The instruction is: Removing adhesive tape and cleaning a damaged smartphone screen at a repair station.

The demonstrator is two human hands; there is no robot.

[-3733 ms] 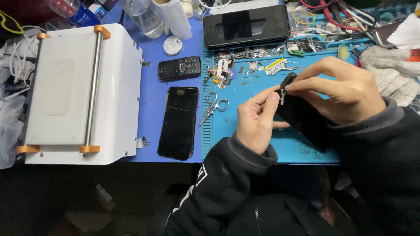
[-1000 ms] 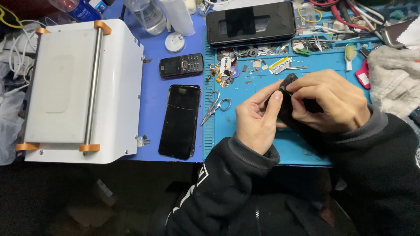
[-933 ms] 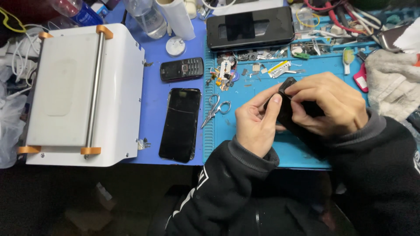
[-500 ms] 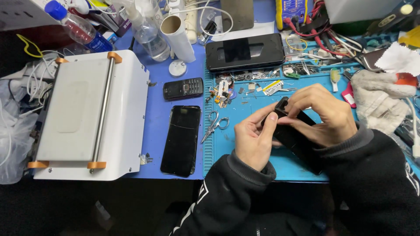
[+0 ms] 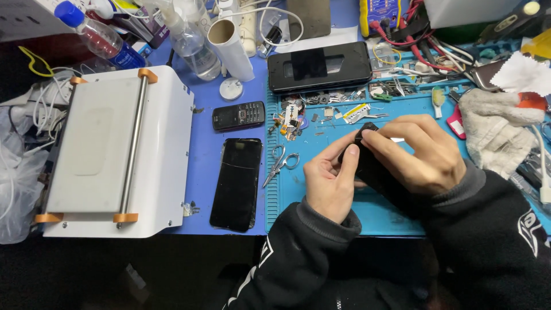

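Both hands meet right of centre over the blue mat (image 5: 321,189) – left hand (image 5: 329,182) and right hand (image 5: 422,154) each pinch a small black device (image 5: 367,163), likely a phone or its back shell, held tilted just above the bench. Mostly hidden by fingers, so its exact kind can't be told. Judged light, rigid, thin, smooth-faced – slippery and easy to crack if flexed; best taken by the long edges, not the flat faces. A black smartphone (image 5: 236,182) lies flat at centre-left, keypad phone (image 5: 239,115) above it, small scissors (image 5: 279,163) just beside. White laminating machine (image 5: 115,152) at left; dark tablet-like slab (image 5: 319,66) at top centre.
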